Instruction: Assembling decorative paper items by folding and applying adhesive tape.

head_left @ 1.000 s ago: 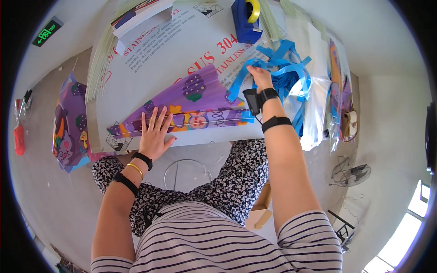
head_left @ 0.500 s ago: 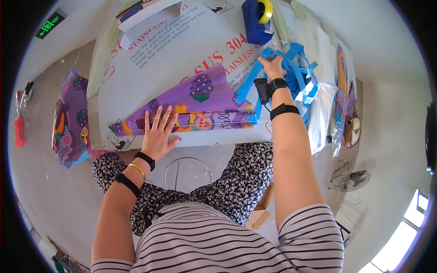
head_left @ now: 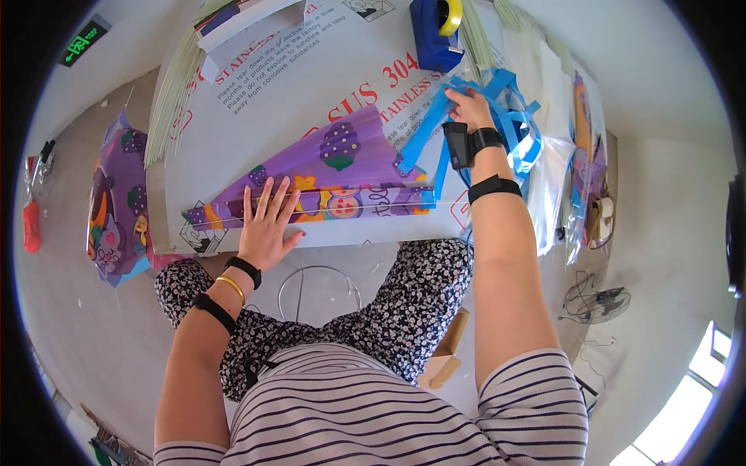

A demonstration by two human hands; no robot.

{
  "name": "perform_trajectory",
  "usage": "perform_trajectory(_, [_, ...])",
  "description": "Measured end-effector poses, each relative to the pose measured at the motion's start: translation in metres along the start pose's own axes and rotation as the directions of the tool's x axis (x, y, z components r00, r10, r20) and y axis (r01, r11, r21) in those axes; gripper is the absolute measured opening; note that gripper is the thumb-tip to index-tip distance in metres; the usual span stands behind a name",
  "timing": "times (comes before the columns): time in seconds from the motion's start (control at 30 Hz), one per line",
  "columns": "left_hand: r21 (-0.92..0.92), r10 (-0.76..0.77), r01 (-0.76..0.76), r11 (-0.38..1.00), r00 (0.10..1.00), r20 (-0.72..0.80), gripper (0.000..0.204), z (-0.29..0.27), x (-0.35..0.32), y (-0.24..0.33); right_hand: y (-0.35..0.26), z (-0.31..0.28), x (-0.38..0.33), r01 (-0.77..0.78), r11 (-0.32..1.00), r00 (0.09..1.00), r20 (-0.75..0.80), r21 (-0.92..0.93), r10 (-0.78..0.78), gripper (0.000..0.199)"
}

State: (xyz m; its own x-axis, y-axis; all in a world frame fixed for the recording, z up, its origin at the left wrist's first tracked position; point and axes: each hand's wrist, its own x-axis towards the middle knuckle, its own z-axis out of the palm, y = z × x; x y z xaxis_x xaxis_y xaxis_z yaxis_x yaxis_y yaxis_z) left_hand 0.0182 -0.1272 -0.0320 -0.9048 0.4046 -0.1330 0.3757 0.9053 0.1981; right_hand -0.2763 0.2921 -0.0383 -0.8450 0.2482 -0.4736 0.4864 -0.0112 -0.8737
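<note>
My left hand [head_left: 268, 229] lies flat with its fingers spread on a purple printed plastic sheet [head_left: 353, 144], pressing near its front edge. The sheet is folded into a long triangle with grapes and other cartoon figures on it. A thin pale line, perhaps a rod, runs along its near side. Off to the right, my right hand [head_left: 472, 113] has its fingers closed on a blue strip [head_left: 426, 132] at the edge of a tangled heap of blue strips [head_left: 513, 116]. The fingertips are partly covered by the strips.
A blue tape dispenser [head_left: 435, 39] with yellow tape stands at the far right of the film-covered table [head_left: 256, 147]. Bundles of pale thin rods [head_left: 175, 101] line the left side. Clear plastic sheets [head_left: 552, 179] hang at right; purple printed bags [head_left: 120, 202] hang at left.
My right hand has shifted slightly right and nearer, its wrist turning. My left hand stays on the purple sheet. The whole view has moved a little.
</note>
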Motion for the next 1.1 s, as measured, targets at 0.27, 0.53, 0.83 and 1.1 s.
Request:
perform_trajectory(0.27, [0.013, -0.02, 0.019, 1.0, 1.0, 0.013, 0.087, -0.003, -0.006, -0.002, -0.042, -0.005, -0.006, -0.023, 0.999, 0.995, -0.097, -0.033, 0.02, 0.057])
perform_trajectory(0.53, [0.012, -0.011, 0.011, 1.0, 1.0, -0.002, 0.085, -0.004, -0.01, -0.003, -0.102, -0.06, 0.012, 0.096, 0.99, 0.995, 0.037, -0.1, -0.093, 0.052])
perform_trajectory(0.83, [0.066, 0.019, -0.02, 0.998, 1.0, 0.004, 0.083, -0.005, -0.01, -0.005, -0.151, -0.141, -0.009, 0.223, 0.909, 0.965, -0.055, -0.351, -0.258, 0.037])
perform_trajectory(1.1, [0.028, 0.027, -0.027, 0.999, 1.0, 0.003, 0.068, -0.021, 0.006, -0.002, -0.141, -0.12, -0.036, 0.362, 0.929, 0.91, -0.186, -0.079, -0.371, 0.035])
